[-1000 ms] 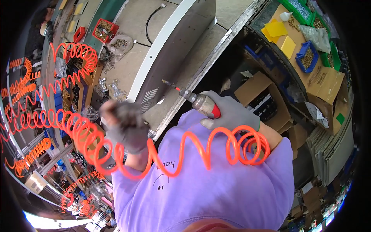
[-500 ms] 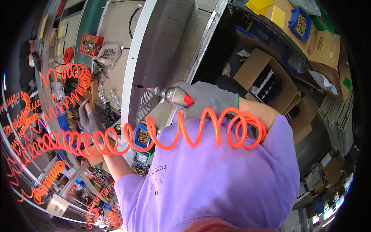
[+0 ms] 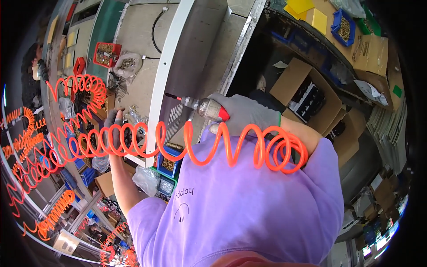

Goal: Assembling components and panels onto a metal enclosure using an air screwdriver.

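Observation:
My right hand (image 3: 249, 110), in a grey glove, is closed round a red and silver air screwdriver (image 3: 212, 109). Its thin dark bit points left, over a long white sheet-metal panel (image 3: 189, 58) with vent slots, and I see no screw on the tip. My left hand (image 3: 114, 129), also gloved with bare fingertips, reaches out past the panel's left edge. Its fingers look stretched out beside small loose parts, and I make out nothing in them. An orange coiled air hose (image 3: 229, 155) runs across my chest and partly hides the left hand and wrist.
Left of the panel lie a red bin of brass screws (image 3: 106, 54), a plastic bag of small parts (image 3: 128, 66) and a wire fan guard (image 3: 118, 84). Blue bins (image 3: 169, 162) sit near my waist. An open carton (image 3: 307, 95) with black parts stands at right.
My left hand has moved right and slightly up, closer to the panel. The panel and the screwdriver in my right hand appear shifted a little to the right.

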`<state>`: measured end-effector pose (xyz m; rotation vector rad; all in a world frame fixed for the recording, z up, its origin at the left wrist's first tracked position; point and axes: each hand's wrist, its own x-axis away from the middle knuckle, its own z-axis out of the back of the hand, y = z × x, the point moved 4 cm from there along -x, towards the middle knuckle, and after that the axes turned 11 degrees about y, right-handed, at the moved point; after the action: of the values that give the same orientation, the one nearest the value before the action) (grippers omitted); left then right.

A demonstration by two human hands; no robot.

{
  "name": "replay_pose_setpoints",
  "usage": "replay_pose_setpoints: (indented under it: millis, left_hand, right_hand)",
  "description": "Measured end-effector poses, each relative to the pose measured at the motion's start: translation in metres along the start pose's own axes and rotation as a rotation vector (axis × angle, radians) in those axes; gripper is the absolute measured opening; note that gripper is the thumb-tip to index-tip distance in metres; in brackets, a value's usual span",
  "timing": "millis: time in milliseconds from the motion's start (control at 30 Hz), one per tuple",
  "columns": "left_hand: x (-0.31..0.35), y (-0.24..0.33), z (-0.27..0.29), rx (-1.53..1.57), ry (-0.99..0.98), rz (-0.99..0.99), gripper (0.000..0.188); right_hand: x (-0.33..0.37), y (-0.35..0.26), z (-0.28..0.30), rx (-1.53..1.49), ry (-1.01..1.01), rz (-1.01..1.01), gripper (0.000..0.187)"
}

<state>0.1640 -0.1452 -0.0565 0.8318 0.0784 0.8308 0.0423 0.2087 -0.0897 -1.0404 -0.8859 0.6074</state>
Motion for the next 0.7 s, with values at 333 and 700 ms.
replay_pose_setpoints:
  millis: [333,700]
  left_hand:
    - [-0.030,-0.022,-0.054,0.230,-0.442,0.074,0.030]
    - [-0.053,0.017,-0.151,0.393,-0.778,-0.080,0.045]
  right_hand:
    - [0.002,-0.024,0.000,-0.093,-0.011,-0.065,0.056]
    - [0.004,-0.043,-0.009,0.078,0.039,-0.288,0.067]
